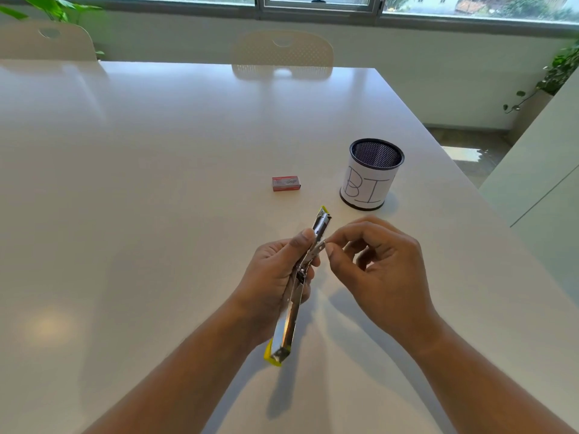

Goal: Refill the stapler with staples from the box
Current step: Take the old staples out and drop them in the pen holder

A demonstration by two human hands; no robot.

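Note:
A yellow and metal stapler (pixel 289 321) is swung fully open and held above the white table (pixel 156 183). My left hand (pixel 272 277) grips it around the hinge, thumb on the upper metal arm. My right hand (pixel 376 261) is just to its right, thumb and forefinger pinched at a small metal part near the hinge; whether they hold staples is too small to tell. The small red staple box (pixel 286 183) lies shut on the table beyond the stapler, apart from both hands.
A black mesh cup (pixel 372 173) wrapped in white paper marked "BI" stands right of the staple box. Two white chairs (pixel 282 53) stand at the table's far edge. The table's right edge runs diagonally past the cup.

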